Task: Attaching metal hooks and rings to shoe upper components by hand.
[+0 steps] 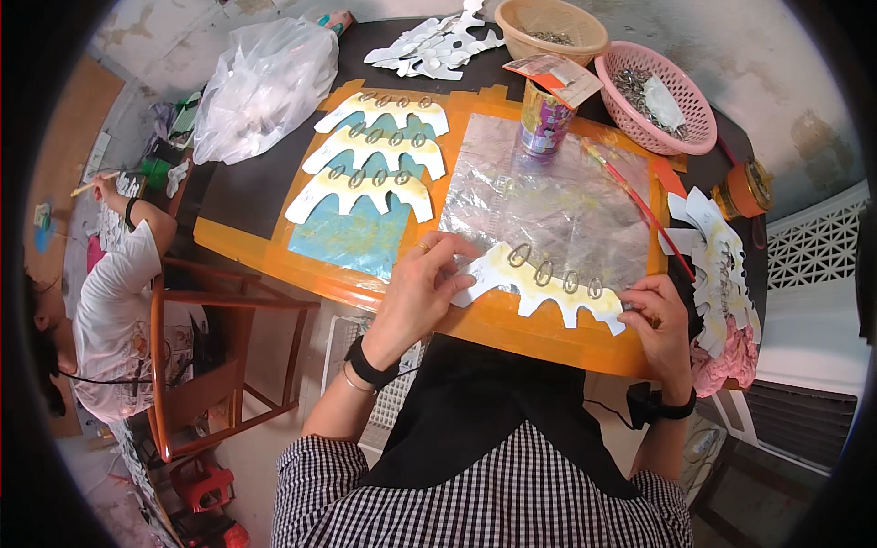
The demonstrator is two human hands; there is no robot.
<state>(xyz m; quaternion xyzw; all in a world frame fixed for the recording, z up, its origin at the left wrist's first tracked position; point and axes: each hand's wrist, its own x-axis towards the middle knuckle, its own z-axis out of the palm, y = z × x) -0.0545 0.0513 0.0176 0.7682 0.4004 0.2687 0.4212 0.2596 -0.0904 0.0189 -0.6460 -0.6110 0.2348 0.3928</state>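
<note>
A white, scalloped strip (545, 290) with yellowish smears and several metal oval rings is stretched between my hands, over the table's front edge. My left hand (425, 288) pinches its left end between thumb and fingers. At the other end, the fingers of my right hand (660, 315) close on the strip's right tip. Similar strips with rings (365, 194) lie in rows to the left, on a blue sheet (352, 239). Beyond the held strip is a clear, yellow-stained plastic sheet (539, 201), and a red-handled brush (647, 212) rests on its right side.
A purple patterned cup (545, 123) with a card on top stands at the back. Beige (553, 27) and pink baskets (690, 128) hold small metal parts. More white pieces (717, 265) are stacked right. A plastic bag (265, 91) sits left; another person (128, 301) works beyond a chair (228, 365).
</note>
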